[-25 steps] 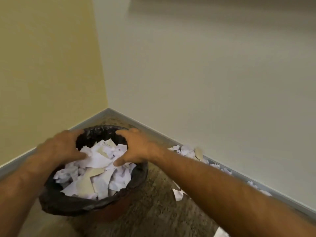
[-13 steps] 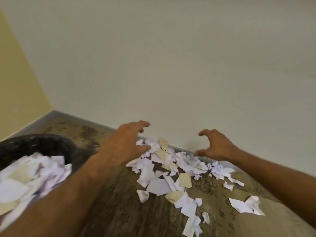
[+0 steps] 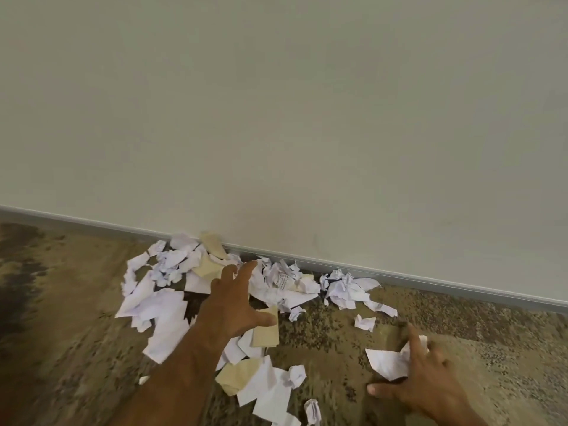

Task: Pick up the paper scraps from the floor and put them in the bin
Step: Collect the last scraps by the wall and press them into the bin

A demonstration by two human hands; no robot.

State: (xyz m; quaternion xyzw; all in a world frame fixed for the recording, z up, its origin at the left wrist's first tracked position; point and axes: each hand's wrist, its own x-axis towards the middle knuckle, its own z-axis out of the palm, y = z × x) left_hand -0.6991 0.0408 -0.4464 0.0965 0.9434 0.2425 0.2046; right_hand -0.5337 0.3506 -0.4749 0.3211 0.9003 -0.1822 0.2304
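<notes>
White and beige paper scraps (image 3: 166, 309) lie in a heap on the speckled brown floor, up against the baseboard. My left hand (image 3: 233, 305) hovers over the middle of the heap with its fingers spread and holds nothing. My right hand (image 3: 421, 382) is low at the right with fingers apart, its fingertips around a separate white scrap (image 3: 387, 364) lying on the floor. A crumpled cluster of scraps (image 3: 347, 287) lies further right by the wall. The bin is out of view.
A pale wall fills the upper half, with a grey baseboard (image 3: 430, 279) running along the floor. A dark stain (image 3: 21, 272) marks the floor at the left. Bare floor (image 3: 507, 348) stretches to the right of the scraps.
The view has swung right from the bin, which has left the frame. Both hands have dropped toward the floor; the right hand has come down to the separate white scrap.
</notes>
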